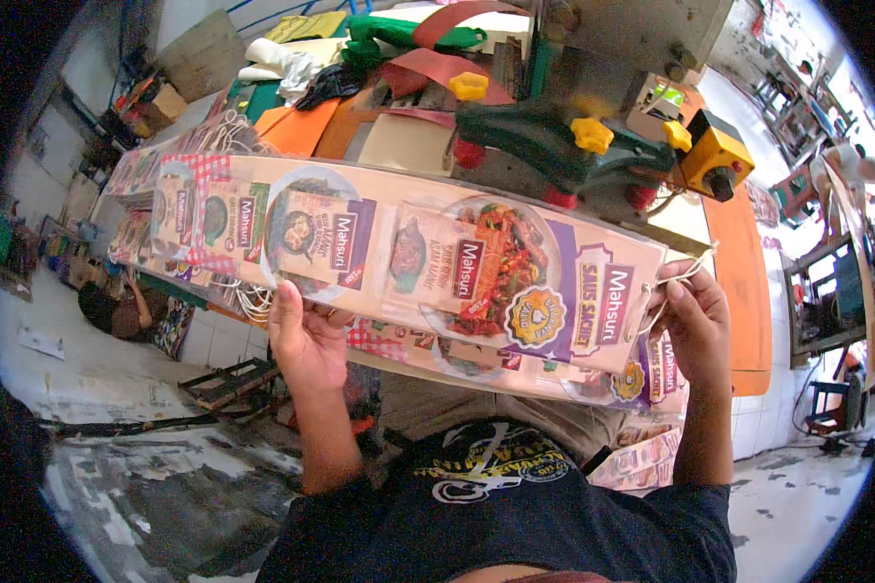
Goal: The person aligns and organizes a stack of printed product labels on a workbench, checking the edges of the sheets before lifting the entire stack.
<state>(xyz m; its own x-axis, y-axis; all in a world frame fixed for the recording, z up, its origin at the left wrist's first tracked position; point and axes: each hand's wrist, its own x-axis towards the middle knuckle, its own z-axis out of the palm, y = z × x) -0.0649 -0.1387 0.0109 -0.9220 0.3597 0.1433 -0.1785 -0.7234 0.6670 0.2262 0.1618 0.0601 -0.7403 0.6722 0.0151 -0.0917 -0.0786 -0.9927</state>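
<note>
- At right, right hand [700, 316] pinches white string [683, 277] beside printed strip [391, 255].
- Left hand [311, 342] grips strip's near edge.
- Best keep strip flat, string untangled.

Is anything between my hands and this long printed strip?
Nothing visible blocks the left hand, which grips the printed strip by its lower edge. At the strip's end, only white cord crosses the right hand.

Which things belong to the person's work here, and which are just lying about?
Work: long printed strip, gripped by the left hand; white string at the right hand; similar strips beneath.

Apparently just lying about: green cloth; crumpled black bundle.
</note>
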